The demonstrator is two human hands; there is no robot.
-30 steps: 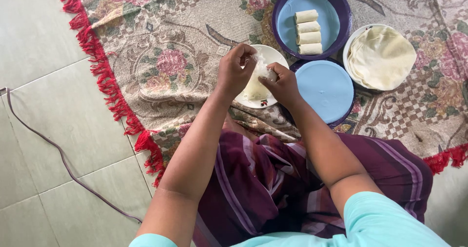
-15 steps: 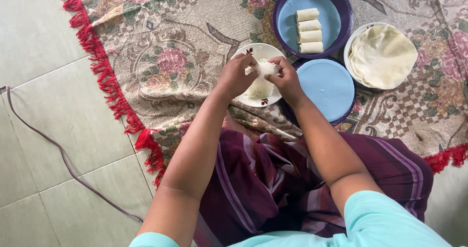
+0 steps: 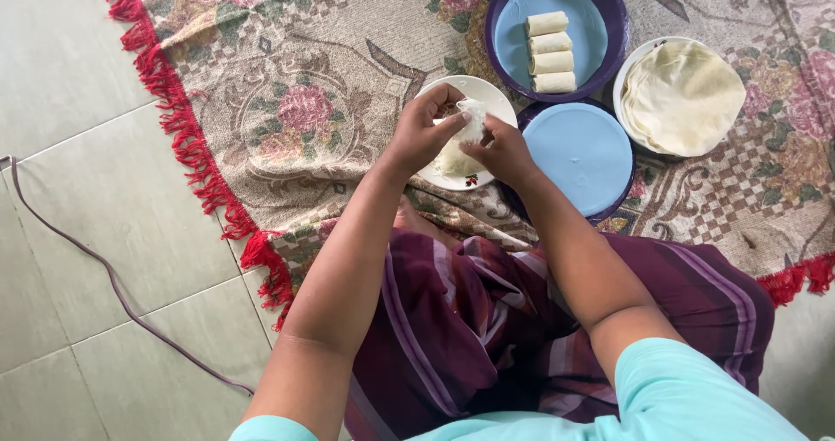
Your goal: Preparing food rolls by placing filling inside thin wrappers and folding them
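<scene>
Both hands meet over a small white plate [image 3: 500,97] that lies on the flowered rug [image 3: 287,102]. The left hand [image 3: 422,132] and the right hand [image 3: 503,150] hold one pale wrapper [image 3: 465,132] between them, just above the plate. The fingers of both hands are closed narrow on the wrapper, the left ones on its near-left edge, the right ones on its right edge. The wrapper seems to run its long axis away from the person, toward the far rim of the plate, but the hands cover much of it, so I cannot be sure. Both hands are equally near to it. To the right, touching the plate, stands a blue lid [image 3: 581,156]. Beyond it a purple bowl [image 3: 609,6] holds four finished rolls [image 3: 551,51], lying crosswise. Well right, a white dish carries the stack of flat wrappers [image 3: 683,97].
</scene>
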